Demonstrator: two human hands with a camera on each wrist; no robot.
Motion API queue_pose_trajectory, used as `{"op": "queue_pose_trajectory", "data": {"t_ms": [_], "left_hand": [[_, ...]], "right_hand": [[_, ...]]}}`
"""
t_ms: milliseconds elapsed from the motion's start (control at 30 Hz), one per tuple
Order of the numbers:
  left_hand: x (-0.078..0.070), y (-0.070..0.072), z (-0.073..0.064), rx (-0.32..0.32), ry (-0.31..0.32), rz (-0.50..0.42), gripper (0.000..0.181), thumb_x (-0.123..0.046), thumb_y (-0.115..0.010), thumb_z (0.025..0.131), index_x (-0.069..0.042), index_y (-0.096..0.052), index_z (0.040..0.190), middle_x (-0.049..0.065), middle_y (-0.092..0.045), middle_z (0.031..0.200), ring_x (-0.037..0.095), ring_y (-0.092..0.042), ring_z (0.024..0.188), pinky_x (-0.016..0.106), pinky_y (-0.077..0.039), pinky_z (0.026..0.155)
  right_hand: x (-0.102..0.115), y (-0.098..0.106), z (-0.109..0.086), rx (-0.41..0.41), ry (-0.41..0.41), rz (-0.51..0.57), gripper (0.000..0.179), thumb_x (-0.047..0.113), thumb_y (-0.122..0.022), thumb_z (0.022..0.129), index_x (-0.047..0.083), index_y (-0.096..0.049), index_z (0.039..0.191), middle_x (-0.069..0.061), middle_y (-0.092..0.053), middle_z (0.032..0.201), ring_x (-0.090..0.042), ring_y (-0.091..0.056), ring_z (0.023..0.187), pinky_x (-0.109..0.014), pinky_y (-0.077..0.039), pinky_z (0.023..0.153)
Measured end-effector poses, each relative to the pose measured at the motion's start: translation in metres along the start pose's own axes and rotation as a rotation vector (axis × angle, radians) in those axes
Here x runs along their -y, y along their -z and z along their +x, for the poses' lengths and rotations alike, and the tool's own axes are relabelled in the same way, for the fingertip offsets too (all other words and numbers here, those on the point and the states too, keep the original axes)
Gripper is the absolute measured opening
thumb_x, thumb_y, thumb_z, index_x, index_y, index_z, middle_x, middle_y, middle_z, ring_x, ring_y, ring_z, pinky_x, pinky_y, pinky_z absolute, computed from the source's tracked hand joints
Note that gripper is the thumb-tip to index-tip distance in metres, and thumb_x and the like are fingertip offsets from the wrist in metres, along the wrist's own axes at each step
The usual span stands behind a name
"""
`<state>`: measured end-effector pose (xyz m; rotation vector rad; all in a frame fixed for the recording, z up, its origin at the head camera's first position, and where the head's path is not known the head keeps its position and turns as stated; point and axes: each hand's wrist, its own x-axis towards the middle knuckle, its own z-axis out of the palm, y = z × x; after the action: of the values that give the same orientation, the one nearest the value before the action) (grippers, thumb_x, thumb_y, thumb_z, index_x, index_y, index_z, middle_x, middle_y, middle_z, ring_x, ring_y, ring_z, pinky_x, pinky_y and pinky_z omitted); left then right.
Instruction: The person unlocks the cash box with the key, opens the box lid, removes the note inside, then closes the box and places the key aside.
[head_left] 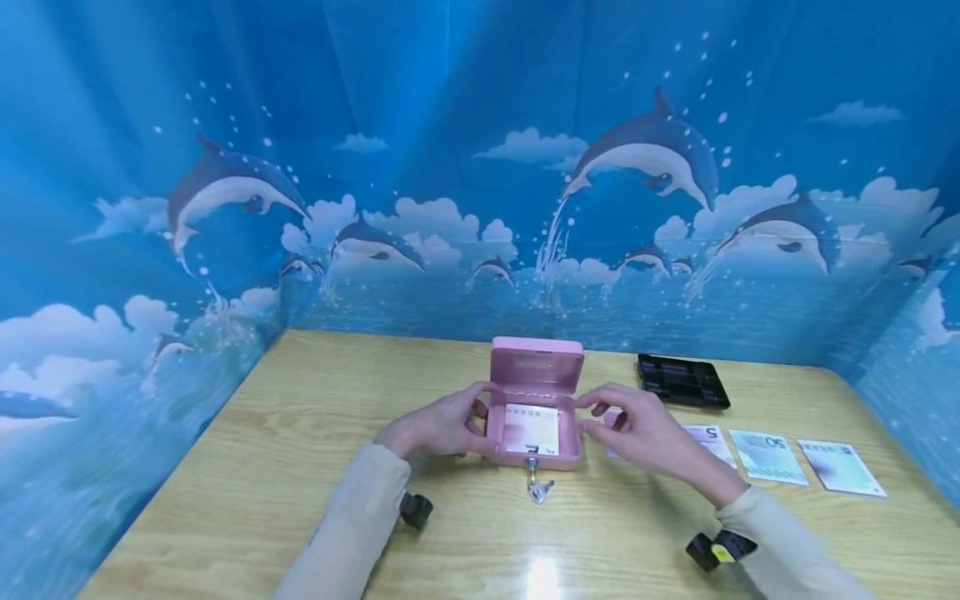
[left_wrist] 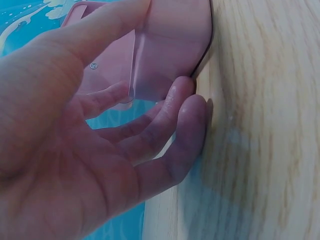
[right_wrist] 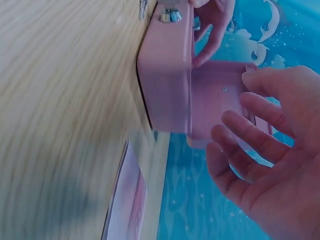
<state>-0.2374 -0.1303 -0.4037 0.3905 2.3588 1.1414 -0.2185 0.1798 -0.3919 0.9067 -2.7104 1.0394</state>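
A pink cash box (head_left: 572,454) stands on the table with its lid (head_left: 537,365) raised. Flat inside lies a paper banknote (head_left: 531,429). Keys (head_left: 538,490) hang from the lock at the box's front. My left hand (head_left: 446,423) holds the box's left side, its thumb on the rim near the front; in the left wrist view the curved fingers (left_wrist: 187,120) lie low against the wall and table. Beside the right side is my right hand (head_left: 637,423); the right wrist view shows its fingers (right_wrist: 250,132) loosely bent with nothing between them.
A black compartment tray (head_left: 682,382) lies at the back right. Several banknotes lie in a row to the right, including a 50 note (head_left: 768,457) and a greenish note (head_left: 842,467); one is partly behind my right hand. A dolphin-print curtain (head_left: 450,208) borders the table.
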Motion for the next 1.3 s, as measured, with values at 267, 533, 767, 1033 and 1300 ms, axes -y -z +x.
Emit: {"op": "queue_pose_trajectory", "data": {"t_ms": [267, 533, 767, 1033, 1300], "left_hand": [[0.001, 0.000, 0.000, -0.003, 0.001, 0.003, 0.093, -0.031, -0.089, 0.080, -0.027, -0.034, 0.155, 0.008, -0.057, 0.130, 0.017, -0.065, 0.096, 0.033, -0.059, 0.075], [0.001, 0.000, 0.001, -0.007, 0.003, 0.009, 0.092, -0.032, -0.088, 0.080, -0.027, -0.035, 0.154, 0.008, -0.057, 0.129, 0.017, -0.065, 0.096, 0.032, -0.060, 0.074], [0.001, 0.000, 0.001, -0.004, 0.006, 0.000, 0.091, -0.031, -0.088, 0.081, -0.026, -0.035, 0.155, 0.007, -0.058, 0.128, 0.017, -0.065, 0.097, 0.033, -0.060, 0.075], [0.002, 0.000, 0.001, -0.005, 0.006, -0.007, 0.092, -0.033, -0.088, 0.080, -0.027, -0.035, 0.155, 0.007, -0.057, 0.129, 0.017, -0.065, 0.098, 0.033, -0.060, 0.076], [0.003, 0.000, 0.000, 0.006, -0.010, -0.022, 0.090, -0.031, -0.088, 0.081, -0.028, -0.035, 0.154, 0.008, -0.057, 0.130, 0.017, -0.066, 0.100, 0.033, -0.061, 0.076]], "right_hand": [[0.004, -0.014, 0.015, 0.045, 0.026, 0.021, 0.024, 0.016, -0.073, 0.094, 0.010, -0.074, 0.117, -0.003, -0.076, 0.109, -0.018, -0.071, 0.096, -0.022, -0.060, 0.071], [-0.003, -0.026, 0.030, 0.179, 0.065, 0.010, 0.028, 0.019, -0.069, 0.097, 0.009, -0.072, 0.123, -0.002, -0.075, 0.106, -0.014, -0.069, 0.094, -0.033, -0.062, 0.085], [-0.006, -0.036, 0.032, 0.259, 0.055, 0.030, 0.026, 0.019, -0.066, 0.100, 0.011, -0.071, 0.123, -0.005, -0.076, 0.111, -0.012, -0.072, 0.095, -0.028, -0.061, 0.082], [-0.001, -0.036, 0.031, 0.235, 0.031, -0.019, 0.028, 0.015, -0.064, 0.099, 0.012, -0.070, 0.127, 0.002, -0.070, 0.091, -0.003, -0.056, 0.068, -0.022, -0.051, 0.060], [0.003, -0.041, 0.033, 0.240, 0.089, -0.223, 0.043, 0.032, -0.061, 0.103, 0.015, -0.060, 0.142, 0.009, -0.050, 0.077, -0.004, -0.043, 0.066, -0.021, -0.040, 0.059]]}}
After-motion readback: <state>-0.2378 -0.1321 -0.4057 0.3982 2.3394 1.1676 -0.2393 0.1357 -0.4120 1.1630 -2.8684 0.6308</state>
